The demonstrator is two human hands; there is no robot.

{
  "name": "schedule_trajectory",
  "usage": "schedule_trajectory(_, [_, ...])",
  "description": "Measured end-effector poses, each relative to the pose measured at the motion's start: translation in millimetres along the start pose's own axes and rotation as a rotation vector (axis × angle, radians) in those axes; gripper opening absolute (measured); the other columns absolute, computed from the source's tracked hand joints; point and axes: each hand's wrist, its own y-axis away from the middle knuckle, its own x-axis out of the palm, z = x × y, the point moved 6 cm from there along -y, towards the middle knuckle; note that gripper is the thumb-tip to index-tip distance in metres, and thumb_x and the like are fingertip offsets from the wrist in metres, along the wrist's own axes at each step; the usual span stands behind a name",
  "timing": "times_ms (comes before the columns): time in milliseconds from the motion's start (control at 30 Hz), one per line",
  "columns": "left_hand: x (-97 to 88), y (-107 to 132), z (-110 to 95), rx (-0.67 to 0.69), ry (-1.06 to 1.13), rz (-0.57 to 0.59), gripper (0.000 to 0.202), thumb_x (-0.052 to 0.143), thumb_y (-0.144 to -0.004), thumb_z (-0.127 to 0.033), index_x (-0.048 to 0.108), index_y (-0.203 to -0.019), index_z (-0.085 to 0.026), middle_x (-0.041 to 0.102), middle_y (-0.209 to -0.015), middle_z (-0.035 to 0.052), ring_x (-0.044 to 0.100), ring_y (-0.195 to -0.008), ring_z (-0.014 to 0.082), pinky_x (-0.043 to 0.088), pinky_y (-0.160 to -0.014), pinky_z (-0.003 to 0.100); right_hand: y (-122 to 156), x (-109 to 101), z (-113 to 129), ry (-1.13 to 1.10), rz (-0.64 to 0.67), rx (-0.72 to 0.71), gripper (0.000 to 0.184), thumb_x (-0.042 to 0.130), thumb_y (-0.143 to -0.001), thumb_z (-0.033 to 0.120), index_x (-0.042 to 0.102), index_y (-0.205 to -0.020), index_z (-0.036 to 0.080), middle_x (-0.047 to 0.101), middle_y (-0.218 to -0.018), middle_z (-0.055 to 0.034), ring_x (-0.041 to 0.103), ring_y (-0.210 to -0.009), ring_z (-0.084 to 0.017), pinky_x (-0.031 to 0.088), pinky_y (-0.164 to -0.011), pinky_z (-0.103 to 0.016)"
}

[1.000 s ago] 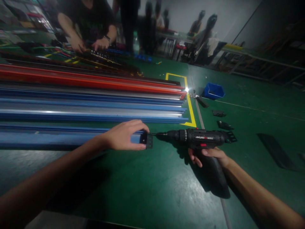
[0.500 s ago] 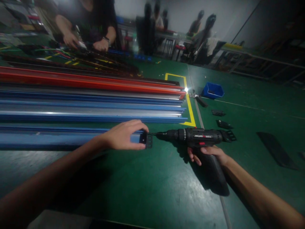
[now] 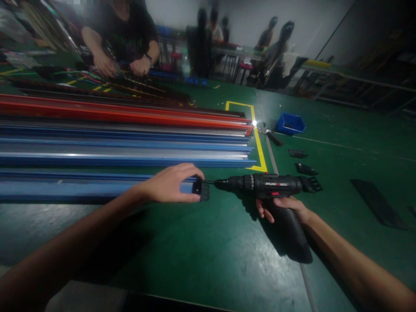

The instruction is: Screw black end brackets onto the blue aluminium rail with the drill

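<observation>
The person's left hand (image 3: 170, 184) is closed in a pinch, thumb on the near side and fingers on the far side, around a small black slotted end cap (image 3: 204, 192) at the right end of a long blue metal rail (image 3: 74, 188). That rail lies lengthwise on a green work surface (image 3: 201, 242), in front of the other rails and running out of view on the left. The right hand (image 3: 294, 208) is wrapped around the handle of a black cordless drill with red details (image 3: 277, 185), which points left. Its thin dark metal bit (image 3: 210, 182) reaches the upper part of the end cap; whether the tip sits in a screw is too small to tell. Behind lie a row of blue and silver metal rails (image 3: 130, 154) and a bright orange-red rail (image 3: 130, 110), their right ends near a yellow tape outline (image 3: 261, 149). Farther right stand a blue plastic bin (image 3: 290, 125) and, near it, a dark-handled hand tool (image 3: 275, 138). A flat dark panel (image 3: 377, 203) lies at the right. Across the surface, a co-worker's two hands (image 3: 140, 67) are over dark, shiny pieces.
</observation>
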Motion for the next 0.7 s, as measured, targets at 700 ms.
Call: schedule_trajectory(700, [-0.1, -1.3, -0.4, -0.011, -0.014, 0.009, 0.05, 0.07, -0.092, -0.057, 0.061, -0.13, -0.026, 0.064, -0.125, 0.0062, 0.061, -0.116, 0.0258, 0.047, -0.099, 0.039, -1.1, -0.9, -2.9, -0.049, -0.022, 0.052, 0.043, 0.069, -0.094, 0.044, 0.077, -0.108, 0.004, 0.078, -0.091, -0.0138, 0.07, -0.068, -0.017, 0.059, -0.078, -0.032])
